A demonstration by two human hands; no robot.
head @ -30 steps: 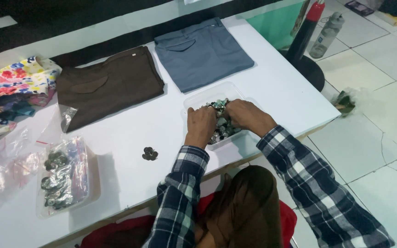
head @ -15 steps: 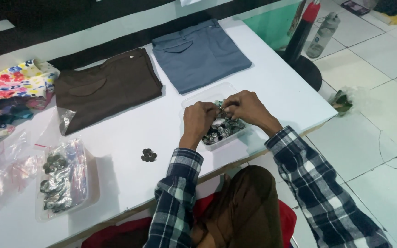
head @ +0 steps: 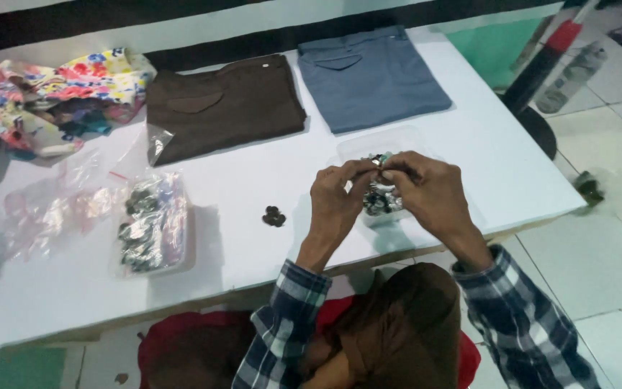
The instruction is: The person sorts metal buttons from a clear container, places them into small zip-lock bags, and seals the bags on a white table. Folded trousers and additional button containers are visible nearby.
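Observation:
My left hand [head: 338, 196] and my right hand [head: 426, 189] are raised together above a clear plastic tray [head: 368, 148] filled with small dark buttons [head: 381, 203]. The fingertips of both hands meet and pinch a small button [head: 376, 163] between them. The tray stands near the front right of the white table [head: 484, 158]. A small pile of dark buttons [head: 274, 216] lies on the table left of my left hand.
Folded brown trousers [head: 226, 104] and folded blue-grey trousers [head: 372, 75] lie at the back. A plastic bag of buttons [head: 147, 223] and empty clear bags [head: 52, 209] lie left. Floral cloth [head: 59, 90] sits far left. A stool base and bottle [head: 570, 72] stand right.
Both hands have lifted out of the tray and come together, fingertips now pinching a small button above it.

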